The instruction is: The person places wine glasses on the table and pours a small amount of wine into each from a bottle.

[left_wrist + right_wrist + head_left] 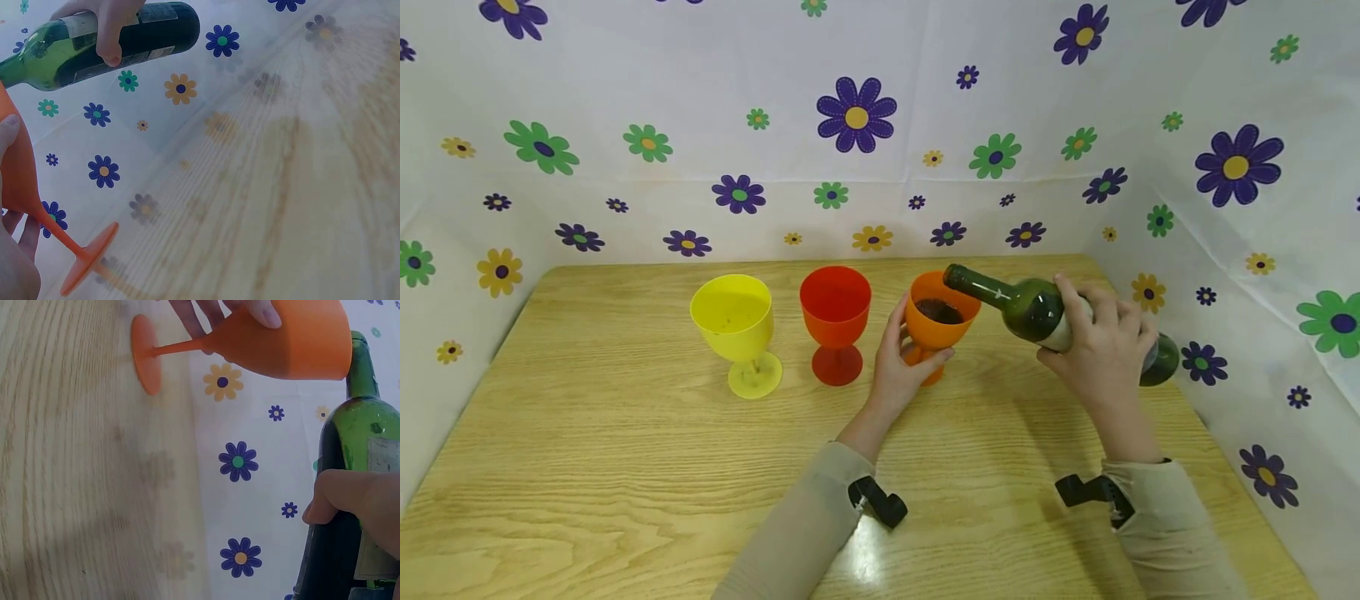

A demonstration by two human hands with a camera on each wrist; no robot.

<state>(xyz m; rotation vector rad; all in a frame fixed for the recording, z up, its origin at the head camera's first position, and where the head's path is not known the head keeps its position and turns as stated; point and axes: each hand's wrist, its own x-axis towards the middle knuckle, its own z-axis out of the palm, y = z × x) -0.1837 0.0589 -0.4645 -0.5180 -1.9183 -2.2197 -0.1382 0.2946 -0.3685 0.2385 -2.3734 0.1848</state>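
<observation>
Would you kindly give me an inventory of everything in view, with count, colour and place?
table: one, light wood grain, under the goblets
yellow goblet: one, yellow, leftmost of the three
red goblet: one, red, in the middle
orange goblet: one, orange, rightmost
liquid: one portion, dark, inside the orange goblet
bottle: one, green, tilted, its mouth at the orange goblet's rim
cloth: at least one, white, behind and beside the table
printed flowers: many, purple, green and yellow, on the cloth
wrist mounts: two, black, one at each cuff
sleeves: two, beige, lower edge
left hand: one, bare, holding the orange goblet
right hand: one, bare, gripping the bottle
</observation>
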